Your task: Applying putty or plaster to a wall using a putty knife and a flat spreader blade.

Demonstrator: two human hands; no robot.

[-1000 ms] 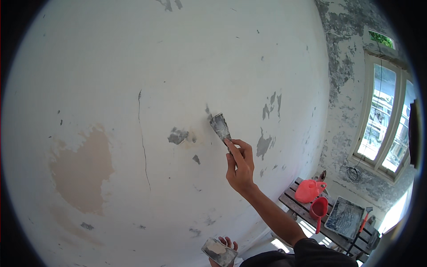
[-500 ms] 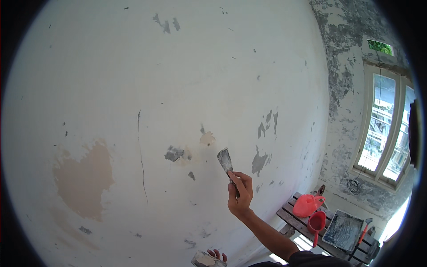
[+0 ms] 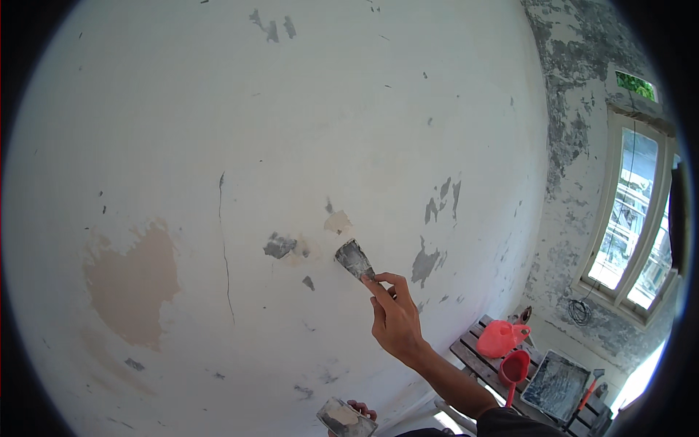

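Note:
In my right hand is a putty knife, its blade smeared grey and white. The fingers close around its handle, and the blade points up and left at the white wall. Just above the blade is a small beige patch; to its left lies a grey bare spot. Whether the blade touches the wall, I cannot tell. At the bottom edge my left hand, mostly hidden, grips a flat, pale-edged plate with putty-like paste on it.
A slatted wooden bench stands at lower right, bearing a pink-red plastic bag, a red dipper, a smeared tray and an orange-handled tool. A window is beyond, with coiled cable below.
My right hand has tilted the putty knife leftward, bringing its blade closer to the beige patch. My left hand's plate shows a little higher. The view has shifted slightly.

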